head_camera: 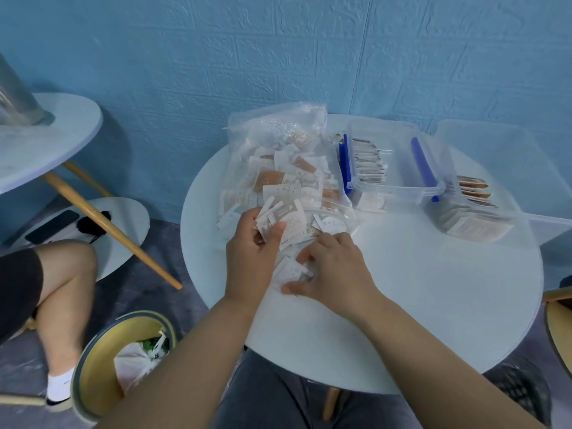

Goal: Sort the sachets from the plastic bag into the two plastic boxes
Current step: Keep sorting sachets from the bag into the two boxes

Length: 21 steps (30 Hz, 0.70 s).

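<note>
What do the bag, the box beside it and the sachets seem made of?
Bag: thin clear plastic film, crinkled and glossy. Box: rigid translucent plastic, smooth, with blue clips. Sachets: flat, matte white and tan, likely paper or laminate; unclear which.

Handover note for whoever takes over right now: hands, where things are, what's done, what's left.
Left hand: grips a bunch of held sachets at the bag's mouth.
Right hand: thumb and fingers straddle loose sachets on the table; grip unclear.
Plastic bag: on the table, holds many sachets.
Done: box with blue latches holds a row; right box holds stacks.
Left: the bag's contents, the loose sachets, the held bunch.
</note>
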Motion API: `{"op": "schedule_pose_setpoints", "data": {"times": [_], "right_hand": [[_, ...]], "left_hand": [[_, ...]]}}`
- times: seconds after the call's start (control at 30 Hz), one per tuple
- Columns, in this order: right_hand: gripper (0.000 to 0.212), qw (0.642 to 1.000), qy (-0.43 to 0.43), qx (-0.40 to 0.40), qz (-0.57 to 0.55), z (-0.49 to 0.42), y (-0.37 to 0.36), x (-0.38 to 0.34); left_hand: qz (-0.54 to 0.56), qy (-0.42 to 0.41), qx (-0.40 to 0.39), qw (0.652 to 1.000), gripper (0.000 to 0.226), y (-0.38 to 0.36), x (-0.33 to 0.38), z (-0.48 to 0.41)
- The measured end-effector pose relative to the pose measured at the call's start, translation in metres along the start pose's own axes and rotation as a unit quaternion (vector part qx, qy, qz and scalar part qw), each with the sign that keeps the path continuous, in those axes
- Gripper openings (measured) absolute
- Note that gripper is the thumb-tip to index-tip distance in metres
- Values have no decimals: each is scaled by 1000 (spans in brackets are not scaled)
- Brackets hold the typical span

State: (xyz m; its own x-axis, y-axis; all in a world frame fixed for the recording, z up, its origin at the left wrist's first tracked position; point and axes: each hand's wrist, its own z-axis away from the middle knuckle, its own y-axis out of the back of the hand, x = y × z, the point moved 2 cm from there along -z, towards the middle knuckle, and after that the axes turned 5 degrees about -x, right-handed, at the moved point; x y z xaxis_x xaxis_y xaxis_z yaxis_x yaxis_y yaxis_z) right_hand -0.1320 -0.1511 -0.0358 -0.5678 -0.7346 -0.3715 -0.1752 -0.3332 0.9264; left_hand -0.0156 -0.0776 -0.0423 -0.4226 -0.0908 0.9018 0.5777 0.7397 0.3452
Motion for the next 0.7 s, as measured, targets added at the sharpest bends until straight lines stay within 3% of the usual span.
{"op": "schedule_pose_setpoints", "data": {"times": [0.23,0.4,0.57,0.7], "right_hand": [[36,983,3,11,-183,3,8,16],[23,925,12,53,-375,14,22,37],[29,902,30,116,-415,21,34,58],[36,904,5,158,-398,29,42,75]], "left_hand": [[26,5,-17,1000,24,0,5,2],[36,0,-58,998,22,-2,8,4],[30,-18,-127,991,25,-19,18,4],[32,-46,-179,982,29,-47,32,2]]}}
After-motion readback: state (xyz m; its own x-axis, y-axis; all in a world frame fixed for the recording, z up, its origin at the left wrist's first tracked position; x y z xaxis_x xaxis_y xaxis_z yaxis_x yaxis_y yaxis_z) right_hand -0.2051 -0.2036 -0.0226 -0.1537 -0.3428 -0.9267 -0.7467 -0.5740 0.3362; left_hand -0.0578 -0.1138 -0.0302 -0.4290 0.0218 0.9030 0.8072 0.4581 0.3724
